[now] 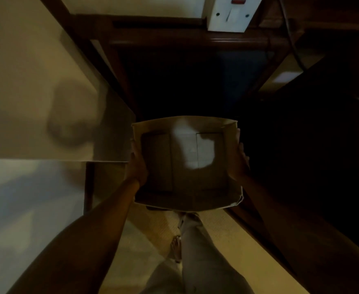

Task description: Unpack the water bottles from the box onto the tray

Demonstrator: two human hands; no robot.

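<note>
An open cardboard box point(187, 196) hangs in front of me at the centre of the head view, held off the floor. Its inside shows only the folded bottom flaps with a patch of light on them; no bottles show in it. My left hand point(137, 164) grips the box's left wall and my right hand point(239, 160) grips its right wall. No tray and no water bottles are in view. The scene is dim.
A pale counter or tabletop point(36, 92) fills the left, its corner close to the box. Dark wooden furniture point(195, 41) stands ahead with a dark space under it. A white wall socket point(231, 13) is at the top. My legs point(195, 251) stand on pale floor below.
</note>
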